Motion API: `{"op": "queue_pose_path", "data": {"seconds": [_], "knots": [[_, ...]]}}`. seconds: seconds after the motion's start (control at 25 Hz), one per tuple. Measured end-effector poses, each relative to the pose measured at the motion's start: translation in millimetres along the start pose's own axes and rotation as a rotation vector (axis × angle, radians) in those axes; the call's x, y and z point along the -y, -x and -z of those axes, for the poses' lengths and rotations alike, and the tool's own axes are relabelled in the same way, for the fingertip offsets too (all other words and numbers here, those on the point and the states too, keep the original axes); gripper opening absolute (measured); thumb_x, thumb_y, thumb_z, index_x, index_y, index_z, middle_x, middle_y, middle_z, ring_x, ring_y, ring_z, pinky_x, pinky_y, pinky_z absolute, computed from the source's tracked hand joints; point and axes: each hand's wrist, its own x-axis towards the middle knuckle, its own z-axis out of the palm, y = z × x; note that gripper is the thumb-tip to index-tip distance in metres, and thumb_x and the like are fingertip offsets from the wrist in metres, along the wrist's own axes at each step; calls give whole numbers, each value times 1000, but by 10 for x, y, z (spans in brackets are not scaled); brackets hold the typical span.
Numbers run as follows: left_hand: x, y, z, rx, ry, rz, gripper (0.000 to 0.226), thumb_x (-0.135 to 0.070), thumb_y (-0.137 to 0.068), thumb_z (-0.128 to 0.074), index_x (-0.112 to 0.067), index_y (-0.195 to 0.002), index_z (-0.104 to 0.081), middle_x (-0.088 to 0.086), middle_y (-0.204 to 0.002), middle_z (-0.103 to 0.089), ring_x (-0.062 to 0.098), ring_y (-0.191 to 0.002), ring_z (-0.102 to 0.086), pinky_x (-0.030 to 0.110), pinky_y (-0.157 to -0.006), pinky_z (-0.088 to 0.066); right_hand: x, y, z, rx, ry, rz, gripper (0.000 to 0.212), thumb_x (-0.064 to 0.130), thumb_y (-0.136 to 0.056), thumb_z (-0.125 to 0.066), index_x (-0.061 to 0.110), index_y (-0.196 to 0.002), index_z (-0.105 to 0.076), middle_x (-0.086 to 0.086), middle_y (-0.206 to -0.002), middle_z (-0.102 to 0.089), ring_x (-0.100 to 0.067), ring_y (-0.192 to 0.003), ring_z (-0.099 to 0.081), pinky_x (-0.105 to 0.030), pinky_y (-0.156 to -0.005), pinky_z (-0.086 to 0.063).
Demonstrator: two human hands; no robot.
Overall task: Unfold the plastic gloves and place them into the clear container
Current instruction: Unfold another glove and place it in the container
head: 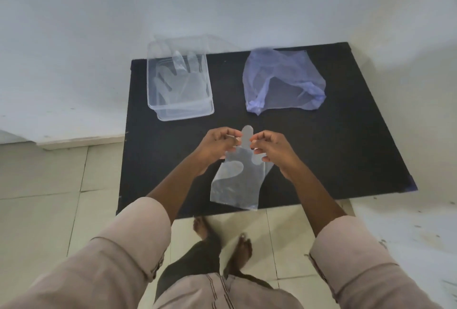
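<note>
A clear plastic glove point(236, 180) hangs above the front middle of the black table point(333, 147), cuff down. One of its fingers sticks up between my hands. My left hand point(217, 142) pinches the glove's finger end from the left. My right hand point(269, 147) pinches it from the right. The clear container point(181, 108) stands at the table's back left, with at least one flat clear glove point(178, 81) lying inside it.
A crumpled pale blue plastic bag point(282, 81) lies at the back right of the table. A white wall stands behind. Pale floor tiles and my bare feet point(222, 242) show below the table's front edge.
</note>
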Motion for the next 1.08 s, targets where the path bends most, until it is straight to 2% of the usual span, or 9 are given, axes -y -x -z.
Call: {"op": "queue_pose_path", "data": {"seconds": [0.16,0.36,0.44,0.52,0.64,0.72,0.84,0.96,1.08], "knots": [[398,152,-45,11,-17,42,19,-19,-90,-64,-16,-108,-69,8,-108,-70,17,-90,-64,36,-84,-50,-492,311,-199,53,472,97,17,27,-86,-68,15,-98,-67,-5,-101,-69,-18,-90,-63,-28,-84,-51],[911,276,63,-5,-34,106,19,-13,-90,-64,-12,-108,-69,2,-108,-68,12,-88,-63,10,-58,-50,-1143,593,-488,108,1126,332,43,40,-76,-73,21,-112,-59,-2,-117,-61,-23,-108,-56,-38,-94,-47],[1018,315,117,-20,-45,133,17,-12,-91,-62,-13,-106,-69,4,-101,-69,13,-84,-63,14,-59,-50,-1249,595,-544,61,1210,358,37,32,-79,-71,18,-111,-60,-5,-114,-63,-26,-105,-58,-42,-92,-47],[1101,349,166,-21,-50,146,16,-13,-91,-61,-13,-105,-70,8,-100,-71,15,-85,-63,20,-65,-47,-1308,595,-586,-11,1213,383,25,21,-75,-74,16,-99,-68,-7,-100,-69,-28,-92,-64,-42,-82,-51],[1190,367,197,-40,-75,127,14,-12,-92,-61,-12,-102,-70,6,-97,-71,15,-82,-64,14,-62,-48,-1333,587,-575,-65,1202,434,16,15,-64,-80,15,-76,-70,-4,-75,-70,-25,-69,-66,-38,-66,-53],[1263,375,194,-73,-169,73,14,-10,-90,-61,-12,-99,-71,5,-97,-73,17,-85,-66,20,-72,-53,-1322,605,-569,-74,1175,461,13,15,-63,-80,15,-70,-68,-3,-67,-68,-24,-62,-64,-36,-63,-52],[1414,465,169,-137,-370,-56,19,-7,-81,-70,-17,-97,-70,3,-96,-71,22,-88,-67,28,-77,-54,-1311,633,-561,-110,1059,455,10,18,-68,-76,14,-69,-67,-2,-64,-67,-22,-59,-63,-29,-63,-47],[1573,568,131,-97,-650,-248,49,-12,-69,-79,-21,-114,-62,3,-117,-59,21,-102,-57,33,-83,-54,-1235,651,-518,-148,822,397,7,21,-74,-70,14,-72,-67,-1,-69,-68,-19,-63,-61,-23,-64,-44],[1573,609,50,-123,-681,-349,62,-11,-67,-81,-20,-124,-58,6,-130,-51,24,-115,-51,35,-89,-54,-1082,650,-438,-149,623,351,5,17,-76,-74,13,-76,-70,2,-73,-69,-11,-62,-60,-19,-64,-50]]}}
